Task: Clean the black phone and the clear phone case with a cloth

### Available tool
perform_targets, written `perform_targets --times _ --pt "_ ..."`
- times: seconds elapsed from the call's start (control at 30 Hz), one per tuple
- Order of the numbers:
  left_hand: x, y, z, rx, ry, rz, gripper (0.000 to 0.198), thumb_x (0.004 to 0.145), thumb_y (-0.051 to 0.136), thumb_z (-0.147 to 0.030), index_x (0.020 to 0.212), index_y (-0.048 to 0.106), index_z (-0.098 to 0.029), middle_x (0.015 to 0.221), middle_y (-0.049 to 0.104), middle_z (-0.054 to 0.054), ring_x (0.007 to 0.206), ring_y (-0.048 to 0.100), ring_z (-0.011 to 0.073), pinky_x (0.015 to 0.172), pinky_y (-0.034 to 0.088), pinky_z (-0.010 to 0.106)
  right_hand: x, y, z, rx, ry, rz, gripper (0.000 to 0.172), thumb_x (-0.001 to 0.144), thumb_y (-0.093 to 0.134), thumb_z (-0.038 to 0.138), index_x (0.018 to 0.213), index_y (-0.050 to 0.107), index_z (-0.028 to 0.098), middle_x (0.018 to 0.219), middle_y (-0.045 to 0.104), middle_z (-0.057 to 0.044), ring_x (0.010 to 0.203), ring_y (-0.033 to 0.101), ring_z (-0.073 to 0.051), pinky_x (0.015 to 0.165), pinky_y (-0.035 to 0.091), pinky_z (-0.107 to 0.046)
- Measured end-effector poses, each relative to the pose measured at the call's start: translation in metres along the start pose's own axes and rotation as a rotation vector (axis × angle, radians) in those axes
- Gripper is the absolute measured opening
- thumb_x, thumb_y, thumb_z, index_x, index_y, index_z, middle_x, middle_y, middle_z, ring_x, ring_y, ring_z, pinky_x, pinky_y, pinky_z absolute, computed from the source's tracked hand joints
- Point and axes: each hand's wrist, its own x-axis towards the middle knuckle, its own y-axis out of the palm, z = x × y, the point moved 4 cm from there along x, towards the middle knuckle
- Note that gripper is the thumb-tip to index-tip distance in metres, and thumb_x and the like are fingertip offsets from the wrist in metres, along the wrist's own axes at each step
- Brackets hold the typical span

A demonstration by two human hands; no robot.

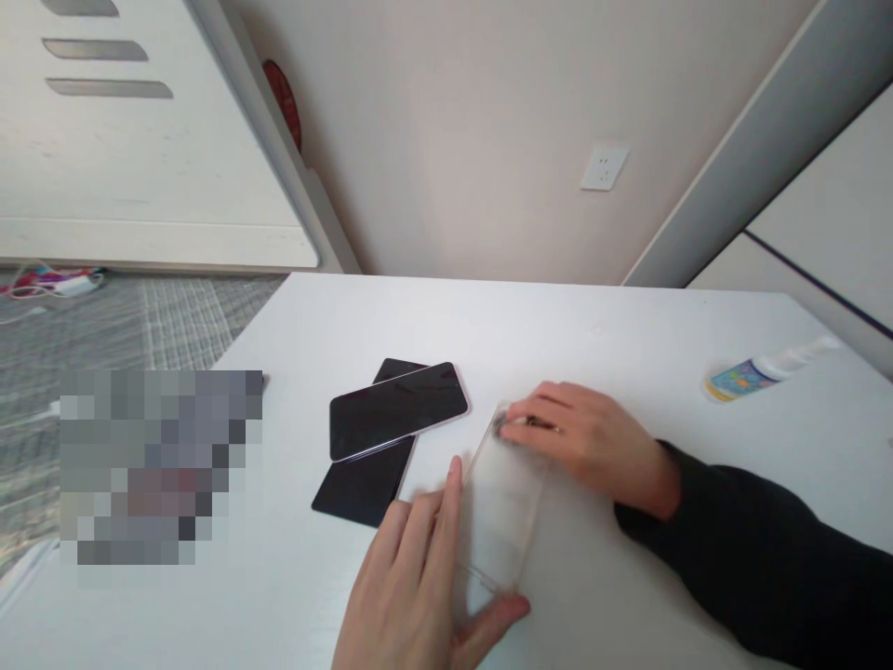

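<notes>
A clear plastic phone case point(503, 502) stands tilted on the white table point(558, 335) between my hands. My left hand point(408, 586) grips its lower part, with the fingers along one long edge and the thumb at the near end. My right hand point(586, 447) pinches the far end, and a small dark spot shows at the fingertips, too small to name. To the left, a smartphone point(397, 409) with a dark glass face and a pale pink rim lies across a flat black slab point(363, 489), perhaps another phone.
A small spray bottle point(757, 374) with a blue label lies at the table's right. A pixelated blurred patch point(160, 465) covers the left table edge. Beyond the table are a wall socket point(604, 167), white cabinetry point(139, 158), and a patterned floor with a cable point(56, 282).
</notes>
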Motion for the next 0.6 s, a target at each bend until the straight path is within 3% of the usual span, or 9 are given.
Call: perform_targets --times 0.1,0.2,0.27,0.4,0.5,0.6 --pt "0.0 0.0 0.0 -0.038 -0.009 0.028 0.094 0.103 0.042 -0.069 0.167 0.014 -0.007 0.116 0.069 0.014 0.099 0.065 0.028 0.088 0.054 0.039 0.0 -0.002 0.002 0.05 -0.002 0.001 0.026 0.108 0.046 0.014 0.113 0.072 0.013 0.108 0.075 -0.009 0.096 0.062 -0.022 0.079 0.053 -0.037" --pt "-0.001 -0.001 0.001 -0.087 -0.007 0.033 0.097 0.101 0.052 -0.065 0.167 0.011 -0.007 0.119 0.068 0.015 0.102 0.065 0.029 0.093 0.053 0.04 0.001 -0.005 0.015 0.277 -0.139 0.166 0.016 0.103 0.058 0.016 0.102 0.073 0.017 0.1 0.075 -0.002 0.088 0.06 -0.019 0.076 0.052 -0.034" --pt "-0.002 -0.001 0.001 -0.114 -0.025 0.061 0.101 0.097 0.064 -0.059 0.167 0.013 -0.008 0.121 0.068 0.014 0.103 0.064 0.0297 0.094 0.053 0.041 0.0 -0.01 0.01 0.354 -0.126 0.254 0.019 0.096 0.059 0.008 0.099 0.074 0.02 0.102 0.075 -0.001 0.089 0.06 -0.019 0.078 0.052 -0.034" --pt "0.0 -0.004 0.0 -0.188 -0.078 0.118 0.109 0.086 0.08 -0.042 0.167 0.014 -0.011 0.128 0.067 0.014 0.108 0.062 0.0314 0.097 0.054 0.043 -0.004 -0.015 -0.008 0.214 0.006 0.172 0.036 0.092 0.047 -0.003 0.105 0.075 0.016 0.11 0.075 -0.008 0.097 0.06 -0.022 0.082 0.052 -0.036" --pt "0.002 -0.006 -0.001 -0.301 -0.113 0.146 0.111 0.083 0.082 -0.029 0.167 0.01 -0.015 0.136 0.065 0.013 0.116 0.06 0.0298 0.1 0.054 0.039 -0.004 -0.011 0.011 0.31 -0.089 0.159 0.026 0.101 0.05 0.008 0.108 0.074 0.015 0.108 0.074 -0.007 0.091 0.06 -0.021 0.075 0.052 -0.033" --pt "0.002 -0.007 -0.001 -0.363 -0.122 0.163 0.117 0.082 0.084 -0.027 0.168 0.006 -0.018 0.142 0.062 0.012 0.122 0.059 0.0292 0.103 0.054 0.039 -0.004 -0.012 0.014 0.432 -0.095 0.267 0.022 0.097 0.056 0.008 0.102 0.075 0.018 0.105 0.075 -0.003 0.091 0.061 -0.02 0.073 0.05 -0.032"
